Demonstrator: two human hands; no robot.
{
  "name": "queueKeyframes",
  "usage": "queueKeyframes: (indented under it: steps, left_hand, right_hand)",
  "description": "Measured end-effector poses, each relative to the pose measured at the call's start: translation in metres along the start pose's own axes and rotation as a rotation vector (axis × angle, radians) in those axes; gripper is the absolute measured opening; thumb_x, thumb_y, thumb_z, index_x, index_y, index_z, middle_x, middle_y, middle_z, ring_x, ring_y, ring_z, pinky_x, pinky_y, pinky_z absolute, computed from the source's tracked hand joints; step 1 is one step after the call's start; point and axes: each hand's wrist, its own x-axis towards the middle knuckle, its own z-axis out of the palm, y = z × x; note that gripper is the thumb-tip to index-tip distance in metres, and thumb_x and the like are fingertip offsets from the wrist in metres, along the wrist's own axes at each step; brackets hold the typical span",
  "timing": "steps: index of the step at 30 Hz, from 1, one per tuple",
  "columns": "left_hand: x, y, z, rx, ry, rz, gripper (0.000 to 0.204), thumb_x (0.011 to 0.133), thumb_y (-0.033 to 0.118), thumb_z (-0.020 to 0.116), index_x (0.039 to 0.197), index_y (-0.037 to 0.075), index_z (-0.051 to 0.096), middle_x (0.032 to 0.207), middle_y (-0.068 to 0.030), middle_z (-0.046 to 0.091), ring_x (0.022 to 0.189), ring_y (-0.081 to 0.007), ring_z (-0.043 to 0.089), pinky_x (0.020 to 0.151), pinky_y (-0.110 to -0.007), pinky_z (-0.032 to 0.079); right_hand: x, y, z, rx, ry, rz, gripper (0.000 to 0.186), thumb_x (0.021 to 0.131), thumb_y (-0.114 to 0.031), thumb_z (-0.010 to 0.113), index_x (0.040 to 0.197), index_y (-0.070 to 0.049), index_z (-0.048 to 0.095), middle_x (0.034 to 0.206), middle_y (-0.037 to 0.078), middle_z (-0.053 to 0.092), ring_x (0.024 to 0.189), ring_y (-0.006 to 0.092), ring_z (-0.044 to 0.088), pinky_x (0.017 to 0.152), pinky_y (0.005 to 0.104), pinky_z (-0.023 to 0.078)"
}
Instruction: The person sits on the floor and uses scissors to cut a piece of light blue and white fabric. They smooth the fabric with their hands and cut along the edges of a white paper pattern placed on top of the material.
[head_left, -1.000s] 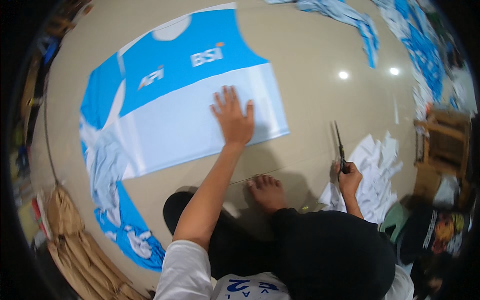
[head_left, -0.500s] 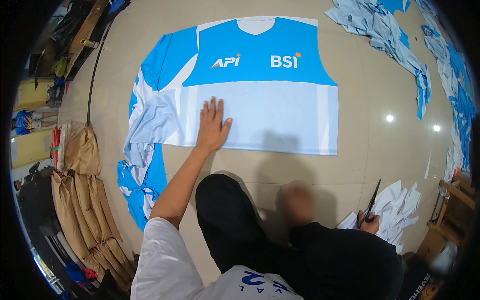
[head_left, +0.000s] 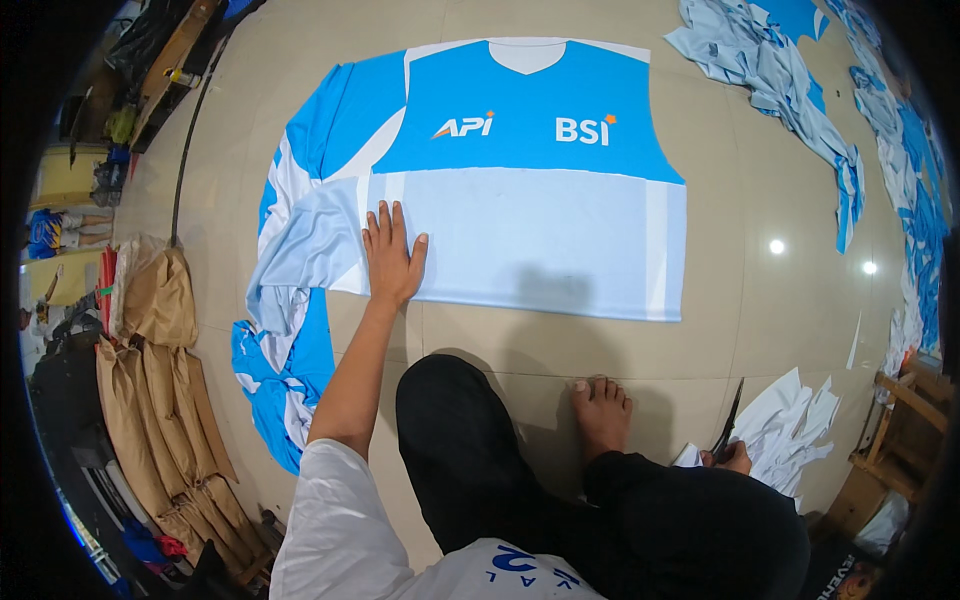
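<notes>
A cut jersey panel (head_left: 530,240), bright blue above and pale blue below, lies spread on the tiled floor with its neckline away from me. My left hand (head_left: 394,258) rests flat on the panel's lower left part, fingers stretched out. Crumpled pale blue cloth (head_left: 310,235) lies just left of that hand, joined by more blue and white pieces (head_left: 270,370) nearer me. Beside my right knee, my right hand (head_left: 738,458) is closed around the handles of black scissors (head_left: 732,408). Their blades point away from me, and the leg partly hides this hand.
My bare foot (head_left: 603,410) stands between the panel and me. White cloth scraps (head_left: 790,430) lie right of the scissors. Blue and white offcuts (head_left: 770,90) spread along the far right. Brown wrapped bundles (head_left: 150,420) line the left, and a wooden frame (head_left: 905,430) stands at right.
My left hand has slid left across the panel toward the crumpled cloth. My foot, blurred before, now shows sharply beside the panel's near edge. The scissors remain in my right hand.
</notes>
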Motion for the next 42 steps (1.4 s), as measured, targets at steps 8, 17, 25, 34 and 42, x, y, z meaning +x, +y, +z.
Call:
queueKeyframes:
  steps: [8, 17, 25, 34, 42]
  left_hand:
    - [-0.003, 0.003, -0.006, -0.019, -0.018, 0.040, 0.079, 0.110, 0.047, 0.055, 0.174, 0.007, 0.031, 0.180, -0.0267, 0.024, 0.167, -0.0518, 0.014, 0.133, -0.066, 0.011]
    - [0.031, -0.045, -0.016, 0.021, 0.056, -0.008, 0.074, 0.113, 0.044, 0.051, 0.173, 0.006, 0.032, 0.179, -0.0270, 0.027, 0.166, -0.0515, 0.020, 0.134, -0.064, 0.014]
    - [0.092, -0.084, -0.021, 0.054, -0.034, 0.080, 0.075, 0.114, 0.044, 0.049, 0.176, 0.008, 0.026, 0.182, -0.0230, 0.023, 0.168, -0.0480, 0.014, 0.134, -0.064, 0.010]
    - [0.085, -0.075, -0.014, 0.056, -0.028, 0.117, 0.081, 0.112, 0.046, 0.053, 0.176, 0.005, 0.024, 0.183, -0.0215, 0.021, 0.169, -0.0472, 0.012, 0.134, -0.065, 0.009]
    - [0.060, 0.028, 0.015, 0.033, -0.014, 0.110, 0.085, 0.111, 0.051, 0.053, 0.175, 0.003, 0.024, 0.182, -0.0242, 0.021, 0.168, -0.0499, 0.012, 0.133, -0.067, 0.009]
  right_hand:
    - [0.001, -0.002, 0.005, -0.028, 0.025, -0.009, 0.031, 0.112, -0.030, 0.050, 0.130, -0.010, 0.065, 0.140, 0.018, 0.066, 0.126, 0.0413, 0.064, 0.106, 0.0572, 0.049]
    - [0.067, 0.175, -0.106, 0.349, 0.226, 0.306, 0.054, 0.105, -0.045, 0.058, 0.131, 0.002, 0.065, 0.124, 0.021, 0.070, 0.116, 0.0382, 0.066, 0.102, 0.0508, 0.049]
    - [0.294, 0.085, -0.148, 0.119, 0.723, 0.115, 0.051, 0.099, -0.045, 0.078, 0.118, 0.001, 0.070, 0.112, 0.016, 0.072, 0.106, 0.0363, 0.069, 0.088, 0.0508, 0.055]
    - [0.336, 0.066, -0.134, -0.009, 0.749, -0.053, 0.028, 0.110, -0.031, 0.066, 0.100, -0.006, 0.059, 0.094, 0.016, 0.072, 0.088, 0.0398, 0.072, 0.074, 0.0541, 0.056]
    - [0.306, 0.172, -0.154, -0.129, 0.737, 0.097, 0.032, 0.115, -0.038, 0.056, 0.107, -0.008, 0.053, 0.090, 0.021, 0.075, 0.078, 0.0456, 0.073, 0.066, 0.0561, 0.057]
